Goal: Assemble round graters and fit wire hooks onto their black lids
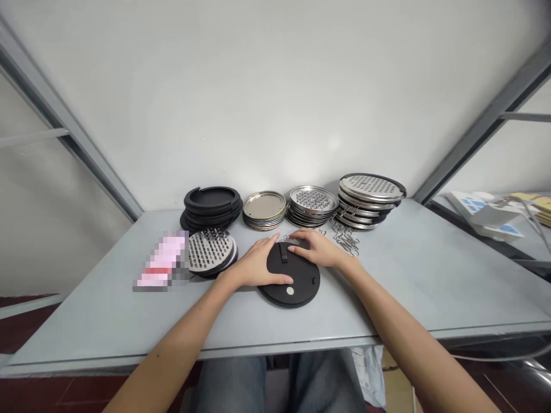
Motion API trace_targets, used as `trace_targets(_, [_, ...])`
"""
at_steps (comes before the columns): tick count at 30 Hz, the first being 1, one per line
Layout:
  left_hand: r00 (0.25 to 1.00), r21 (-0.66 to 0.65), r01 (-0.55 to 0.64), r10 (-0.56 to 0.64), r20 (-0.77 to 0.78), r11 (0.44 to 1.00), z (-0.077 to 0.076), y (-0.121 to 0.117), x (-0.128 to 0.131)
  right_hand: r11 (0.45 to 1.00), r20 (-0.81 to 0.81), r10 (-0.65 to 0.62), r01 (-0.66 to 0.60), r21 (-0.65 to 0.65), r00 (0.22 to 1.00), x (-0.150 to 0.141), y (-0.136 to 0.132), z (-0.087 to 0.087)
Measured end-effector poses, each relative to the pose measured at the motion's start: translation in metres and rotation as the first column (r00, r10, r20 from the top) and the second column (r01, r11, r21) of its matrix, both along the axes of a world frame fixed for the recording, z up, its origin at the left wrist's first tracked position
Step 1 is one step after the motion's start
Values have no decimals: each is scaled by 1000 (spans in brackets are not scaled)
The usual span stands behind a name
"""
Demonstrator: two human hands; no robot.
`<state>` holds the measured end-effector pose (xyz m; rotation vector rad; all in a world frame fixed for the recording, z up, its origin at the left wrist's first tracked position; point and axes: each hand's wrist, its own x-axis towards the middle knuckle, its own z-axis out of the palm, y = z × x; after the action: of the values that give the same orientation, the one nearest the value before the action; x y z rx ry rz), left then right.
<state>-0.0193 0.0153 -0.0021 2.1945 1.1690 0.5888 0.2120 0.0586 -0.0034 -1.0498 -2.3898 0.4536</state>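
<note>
A black round grater base (301,284) lies flat near the table's front edge, with a short tab, a pale round spot and a small dark knob on its upper face. My left hand (258,265) grips its left side, thumb across the top and fingers along the far edge. On the far right rim, my right hand (321,248) is closed over the base, its thumb beside the tab. A thin wire clip (284,237) shows at the far rim between both index fingertips. Whether either fingertip pinches the clip I cannot tell.
Behind stand stacks of black rings (213,206), plain metal discs (263,209), grater discs (313,205) and assembled graters (370,198). Loose wire clips (346,240) lie at the right. Left are a perforated disc stack (210,252) and a blurred pink item (166,261).
</note>
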Motion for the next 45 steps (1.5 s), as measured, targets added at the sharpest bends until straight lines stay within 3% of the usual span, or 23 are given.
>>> trace_targets(4, [1000, -22, 5, -5, 25, 1000, 1, -1, 0, 998, -48, 15, -18, -63, 999, -3, -3, 2])
trace_targets(9, [997, -12, 10, -9, 80, 1000, 4, -3, 3, 958, -280, 72, -145, -248, 957, -10, -8, 6])
trace_targets(12, [993, 40, -11, 6, 116, 999, 8, -5, 4, 916, -404, -34, -134, -379, 914, -10, -8, 8])
trace_targets(14, [990, 94, -41, 29, 135, 995, 10, -6, 5, 869, -444, -132, -112, -482, 886, -8, -8, 11])
trace_targets(17, [984, 189, -89, 57, 170, 978, 14, -8, 6, 760, -470, -142, -208, -615, 871, -5, -11, 17])
trace_targets(20, [969, 272, -149, 86, 230, 951, 16, -9, 7, 653, -541, -165, -320, -687, 825, -4, -13, 20])
trace_targets(22, [933, 278, -245, 148, 327, 929, 15, -7, 8, 622, -590, -256, -336, -707, 766, -4, -12, 19])
trace_targets(25, [824, 101, -310, 214, 525, 945, 12, -3, 9, 608, -653, -400, -347, -714, 643, -3, -9, 16])
trace_targets(28, [740, -191, -127, 221, 635, 973, 9, -1, 14, 616, -695, -514, -347, -707, 502, -2, -7, 17])
trace_targets(32, [686, -439, -6, 323, 652, 899, 6, -5, 25, 551, -682, -618, -404, -730, 390, -1, -8, 22])
trace_targets(37, [606, -561, -37, 465, 646, 827, 12, -8, 28, 475, -654, -655, -467, -746, 378, -1, -8, 22])
trace_targets(41, [586, -617, -72, 534, 609, 784, 14, -7, 25, 482, -636, -649, -423, -768, 417, -2, -7, 20])
trace_targets(45, [570, -594, -108, 539, 620, 797, 12, -5, 24, 524, -619, -625, -332, -784, 475, -3, -6, 21])
